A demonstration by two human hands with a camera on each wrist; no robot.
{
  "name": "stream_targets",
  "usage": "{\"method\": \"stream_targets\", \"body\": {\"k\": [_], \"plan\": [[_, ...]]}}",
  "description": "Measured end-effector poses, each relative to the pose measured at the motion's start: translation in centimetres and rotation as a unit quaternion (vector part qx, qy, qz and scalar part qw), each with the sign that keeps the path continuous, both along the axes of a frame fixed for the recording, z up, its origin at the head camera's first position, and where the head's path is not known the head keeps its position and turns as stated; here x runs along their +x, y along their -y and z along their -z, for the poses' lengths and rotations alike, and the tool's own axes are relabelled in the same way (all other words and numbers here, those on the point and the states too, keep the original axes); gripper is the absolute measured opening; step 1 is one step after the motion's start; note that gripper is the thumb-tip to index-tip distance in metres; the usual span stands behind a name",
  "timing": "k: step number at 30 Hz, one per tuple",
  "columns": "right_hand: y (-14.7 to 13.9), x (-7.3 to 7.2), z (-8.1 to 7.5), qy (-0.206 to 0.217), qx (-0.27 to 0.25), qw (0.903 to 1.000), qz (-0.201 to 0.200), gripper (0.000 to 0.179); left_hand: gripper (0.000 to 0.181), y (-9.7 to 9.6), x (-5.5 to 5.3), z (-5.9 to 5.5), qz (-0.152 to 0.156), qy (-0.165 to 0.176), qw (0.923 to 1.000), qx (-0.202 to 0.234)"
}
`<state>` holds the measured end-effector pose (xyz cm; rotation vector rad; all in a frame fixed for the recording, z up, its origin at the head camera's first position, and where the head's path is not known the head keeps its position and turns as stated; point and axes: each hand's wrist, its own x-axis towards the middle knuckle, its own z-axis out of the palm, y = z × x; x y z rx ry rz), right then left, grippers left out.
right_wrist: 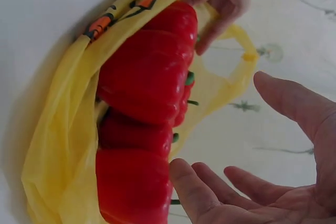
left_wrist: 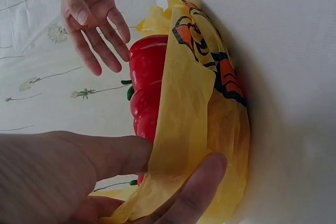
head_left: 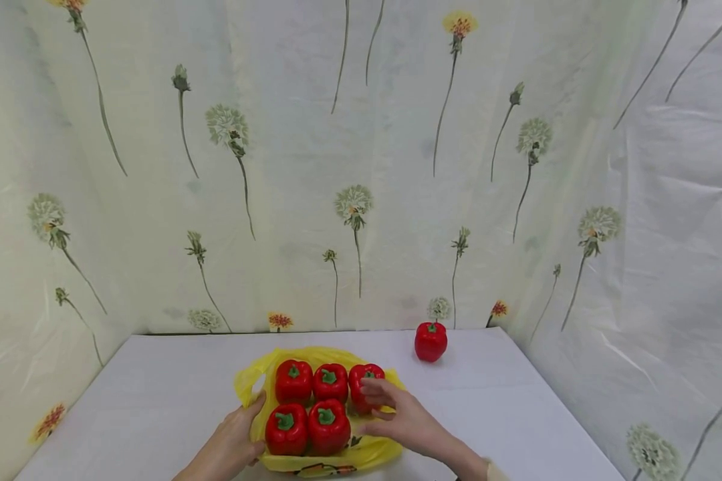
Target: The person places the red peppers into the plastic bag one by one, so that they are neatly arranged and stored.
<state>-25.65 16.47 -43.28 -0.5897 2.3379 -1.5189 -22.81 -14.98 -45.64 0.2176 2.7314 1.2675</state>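
Observation:
Several red bell peppers (head_left: 328,426), stems up, sit close together in a yellow plastic bag (head_left: 373,457) whose mouth is spread wide. My left hand (head_left: 234,431) grips the bag's left edge; in the left wrist view the thumb lies outside the plastic and a finger inside. My right hand (head_left: 406,421) is at the bag's right side, its fingers loosely spread and holding nothing. In the head view its fingertips overlap the back-right pepper (head_left: 361,377). From the right wrist, the open fingers (right_wrist: 191,192) appear right beside the peppers.
One more red bell pepper (head_left: 430,342) stands by itself near the back right of the white table (head_left: 174,381). A pale curtain with dandelion prints (head_left: 301,167) hangs behind the table and along both sides.

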Motion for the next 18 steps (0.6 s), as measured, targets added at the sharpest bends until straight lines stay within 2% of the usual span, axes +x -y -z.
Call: {"method": "stream_targets", "body": {"k": [8,18], "plan": [[-1.3,-0.1,-1.0,-0.019,0.004,0.9998,-0.001,0.072,0.081,0.0,0.1,0.1,0.005,-0.003,1.0000,0.000],[-2.9,-0.4,-2.4,-0.036,0.013,0.9986,0.035,0.077,0.077,0.1,0.0,0.1,-0.001,-0.007,0.9999,-0.012]]}}
